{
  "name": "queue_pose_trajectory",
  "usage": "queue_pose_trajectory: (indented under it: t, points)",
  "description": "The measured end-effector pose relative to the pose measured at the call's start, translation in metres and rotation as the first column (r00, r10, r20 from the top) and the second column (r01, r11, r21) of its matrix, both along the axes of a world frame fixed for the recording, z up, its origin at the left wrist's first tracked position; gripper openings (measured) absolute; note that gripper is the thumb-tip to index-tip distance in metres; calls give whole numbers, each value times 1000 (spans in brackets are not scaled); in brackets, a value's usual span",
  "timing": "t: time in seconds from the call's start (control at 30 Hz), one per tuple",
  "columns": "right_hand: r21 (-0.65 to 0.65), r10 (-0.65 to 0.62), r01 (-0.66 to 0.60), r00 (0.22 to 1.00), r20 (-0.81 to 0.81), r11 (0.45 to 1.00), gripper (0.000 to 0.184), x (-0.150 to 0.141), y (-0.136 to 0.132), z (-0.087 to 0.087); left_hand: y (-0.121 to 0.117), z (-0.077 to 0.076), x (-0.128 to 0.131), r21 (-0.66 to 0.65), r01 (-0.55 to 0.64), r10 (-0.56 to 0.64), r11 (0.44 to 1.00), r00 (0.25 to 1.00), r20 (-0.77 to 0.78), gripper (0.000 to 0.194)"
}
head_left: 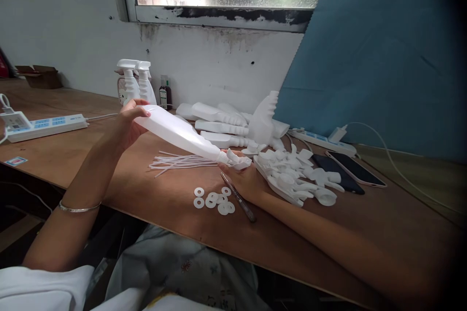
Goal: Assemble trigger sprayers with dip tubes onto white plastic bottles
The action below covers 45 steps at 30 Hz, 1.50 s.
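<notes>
At the left, a power strip (47,127) lies on the table (120,194). Farther back, two spray bottles (139,82) stand upright near the wall. The left hand (133,121) grips the base end of a white bottle (178,131), thumb on the upper surface. The bottle extends rightward from this hand, above the table, its neck sloping down toward the right hand (246,182). Beneath it lie thin tubes (182,161); nearer, flat washers (208,198) and a pen (239,199). The right hand is closed around a spray head (239,161) at the bottle's neck; whether the two parts are joined cannot be determined. Beyond are stacked bottles (223,128). Right of the hand: loose spray heads (288,170), then a phone (355,167).
</notes>
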State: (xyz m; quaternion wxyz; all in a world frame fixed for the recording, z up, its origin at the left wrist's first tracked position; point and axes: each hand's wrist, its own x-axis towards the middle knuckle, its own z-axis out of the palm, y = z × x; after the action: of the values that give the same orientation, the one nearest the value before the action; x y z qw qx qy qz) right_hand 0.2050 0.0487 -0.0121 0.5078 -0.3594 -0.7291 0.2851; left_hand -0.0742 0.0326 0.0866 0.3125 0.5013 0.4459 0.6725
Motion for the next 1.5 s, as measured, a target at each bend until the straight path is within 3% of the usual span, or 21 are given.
queue_pose_trajectory:
  t: [0.1,0.37,0.5,0.7,0.77,0.87,1.03,1.17,1.27,1.37,1.5]
  points:
    - [-5,17,-17,1000,2,1000,34,0,0,1,-1,1,-4,-90,86,-83,992,996,38,47]
    - [-25,66,-67,998,-14,997,34,1,-1,4,-4,-5,-35,-59,352,-353,934,889,-291,64]
    - [-11,118,-118,993,-2,993,33,2,0,1,-13,-3,-45,-79,271,-276,959,838,-471,81]
    - [33,114,-115,993,29,993,32,2,1,-1,-18,-1,-50,-124,162,-195,979,569,-799,69]
    - [33,99,-100,995,31,994,32,2,1,-1,-17,-3,-50,-87,110,-131,990,502,-855,65]
    - [10,87,-87,996,18,996,32,1,2,-1,-14,-5,-48,71,22,54,997,439,-897,62]
    - [-63,66,-67,998,-19,996,32,2,6,-1,-9,-7,-38,269,-85,282,959,274,-919,64]
    - [-105,44,-49,998,-48,993,36,2,11,0,-8,-9,-27,389,-129,406,912,153,-901,53]
    - [-128,48,-55,997,-64,990,38,2,12,1,-7,-13,-23,502,-139,516,854,97,-851,42]
    - [-150,63,-73,996,-65,986,32,2,10,2,-5,-15,-22,653,-111,661,749,59,-748,28]
    - [-148,132,-141,989,-69,979,32,2,9,3,-4,-15,-22,779,-35,778,626,95,-621,23]
